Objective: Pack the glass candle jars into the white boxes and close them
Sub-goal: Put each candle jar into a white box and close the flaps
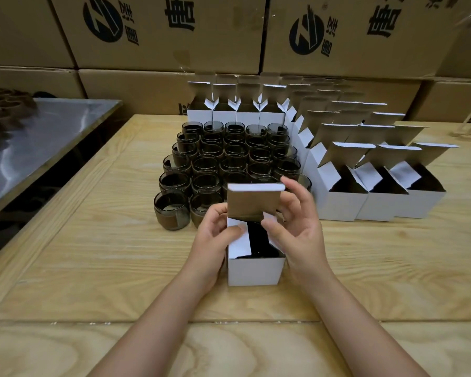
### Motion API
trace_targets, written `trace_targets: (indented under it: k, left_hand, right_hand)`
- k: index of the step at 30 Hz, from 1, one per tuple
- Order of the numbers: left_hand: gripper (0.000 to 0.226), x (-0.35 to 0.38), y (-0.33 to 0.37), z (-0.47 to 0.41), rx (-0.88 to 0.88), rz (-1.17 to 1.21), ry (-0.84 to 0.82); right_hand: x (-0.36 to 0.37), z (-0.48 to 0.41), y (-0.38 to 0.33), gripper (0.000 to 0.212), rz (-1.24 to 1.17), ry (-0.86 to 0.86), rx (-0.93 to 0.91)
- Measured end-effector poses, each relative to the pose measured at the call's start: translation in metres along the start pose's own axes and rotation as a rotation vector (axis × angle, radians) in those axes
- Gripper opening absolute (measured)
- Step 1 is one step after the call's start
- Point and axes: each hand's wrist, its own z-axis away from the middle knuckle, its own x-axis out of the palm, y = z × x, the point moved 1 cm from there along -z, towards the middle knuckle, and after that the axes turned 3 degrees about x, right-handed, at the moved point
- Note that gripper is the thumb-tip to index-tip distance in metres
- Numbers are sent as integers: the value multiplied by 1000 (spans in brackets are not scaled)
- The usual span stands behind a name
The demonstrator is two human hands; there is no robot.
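Note:
A white box (pixel 256 270) stands on the wooden table (pixel 93 268) in front of me, its lid flap (pixel 252 202) still up with the brown inside facing me. Something dark shows inside between the two white side flaps. My left hand (pixel 215 232) holds the box's left side, thumb pressing the left flap inward. My right hand (pixel 294 221) holds the right side, thumb on the right flap and fingertips at the lid's top edge. Several dark glass candle jars (pixel 229 156) stand in rows just behind.
Rows of open white boxes (pixel 378 186) stand to the right and behind the jars (pixel 237 110). Large printed cardboard cartons (pixel 174 36) are stacked along the back. A metal-topped table (pixel 38 137) lies to the left across a gap.

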Motion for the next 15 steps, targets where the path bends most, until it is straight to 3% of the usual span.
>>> trace_targets:
  k: [5, 10, 15]
  left_hand:
    - [20, 1, 2, 3, 37, 33, -30]
    - [11, -3, 5, 5, -47, 270, -95]
    - [25, -2, 7, 8, -54, 276, -146]
  right_hand:
    - [-2, 3, -5, 38, -37, -7, -54]
    - [-3, 11, -2, 22, 59, -50, -101]
    - [-10, 15, -1, 13, 223, -148, -116]
